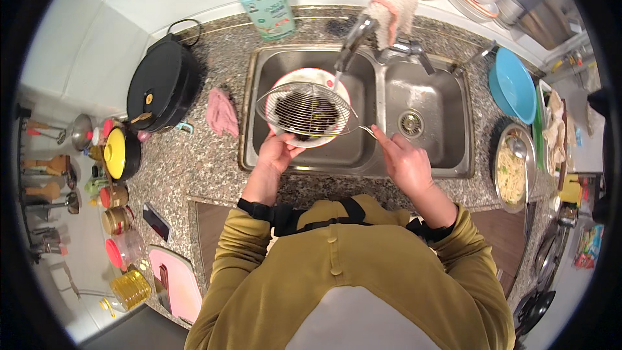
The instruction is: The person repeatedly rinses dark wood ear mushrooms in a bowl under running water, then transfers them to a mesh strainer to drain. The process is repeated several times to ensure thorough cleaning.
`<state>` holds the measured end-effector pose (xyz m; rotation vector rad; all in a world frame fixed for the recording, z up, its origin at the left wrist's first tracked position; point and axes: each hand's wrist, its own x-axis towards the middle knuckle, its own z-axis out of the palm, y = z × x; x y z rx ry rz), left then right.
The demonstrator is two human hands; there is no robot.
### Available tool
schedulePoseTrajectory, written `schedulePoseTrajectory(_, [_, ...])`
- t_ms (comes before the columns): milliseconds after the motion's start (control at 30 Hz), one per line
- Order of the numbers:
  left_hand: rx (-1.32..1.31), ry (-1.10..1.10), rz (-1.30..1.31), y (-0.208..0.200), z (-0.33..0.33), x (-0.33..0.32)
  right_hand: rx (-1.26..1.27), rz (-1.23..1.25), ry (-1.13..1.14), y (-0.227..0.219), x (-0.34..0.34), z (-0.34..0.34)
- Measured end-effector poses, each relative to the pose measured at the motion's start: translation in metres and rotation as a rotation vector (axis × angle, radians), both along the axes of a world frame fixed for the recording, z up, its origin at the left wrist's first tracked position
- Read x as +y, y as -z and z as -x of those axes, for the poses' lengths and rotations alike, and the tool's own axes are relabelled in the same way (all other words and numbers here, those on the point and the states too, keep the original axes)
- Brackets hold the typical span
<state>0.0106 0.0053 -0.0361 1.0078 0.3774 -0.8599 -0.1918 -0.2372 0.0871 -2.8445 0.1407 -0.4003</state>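
My left hand (277, 151) grips the near edge of a white, red-rimmed bowl (316, 143) over the left sink basin. My right hand (406, 157) is closed round the thin metal handle of a wire strainer (315, 93), whose round wire head lies across the bowl. Dark, wet-looking food (306, 116) shows through the wires; what kind it is, I cannot tell. The faucet (354, 44) points down beside the bowl's far right side, with a thin stream of water at its mouth.
The double sink (427, 100) is set in a speckled counter. Left of it lie a pink cloth (221, 113) and a black lidded pot (162, 84). A green soap bottle (267, 6) stands behind. At right are a blue basin (512, 85) and a metal dish of noodles (512, 175).
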Motion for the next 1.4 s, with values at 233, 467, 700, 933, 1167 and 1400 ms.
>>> schedulePoseTrajectory(233, [0.063, -0.072, -0.087, 0.008, 0.004, 0.008, -0.050, 0.070, 0.277, -0.010, -0.050, 0.092])
schedulePoseTrajectory(467, [0.048, -0.054, -0.076, -0.003, 0.009, -0.001, 0.155, -0.143, 0.599, 0.090, -0.128, 0.098])
schedulePoseTrajectory(700, [-0.020, 0.005, -0.016, -0.016, 0.004, -0.021, 0.298, -0.251, 0.614, 0.187, -0.180, 0.054])
schedulePoseTrajectory(933, [-0.028, 0.013, 0.022, -0.033, 0.007, -0.034, 0.625, 0.107, 0.577, 0.156, -0.168, 0.032])
schedulePoseTrajectory(1167, [-0.016, 0.051, -0.034, -0.041, 0.010, -0.066, -0.127, -0.253, -0.322, 0.052, -0.036, -0.100])
schedulePoseTrajectory(1400, [-0.029, 0.121, 0.007, -0.043, 0.013, -0.075, 0.256, -0.088, -0.210, 0.074, -0.010, -0.150])
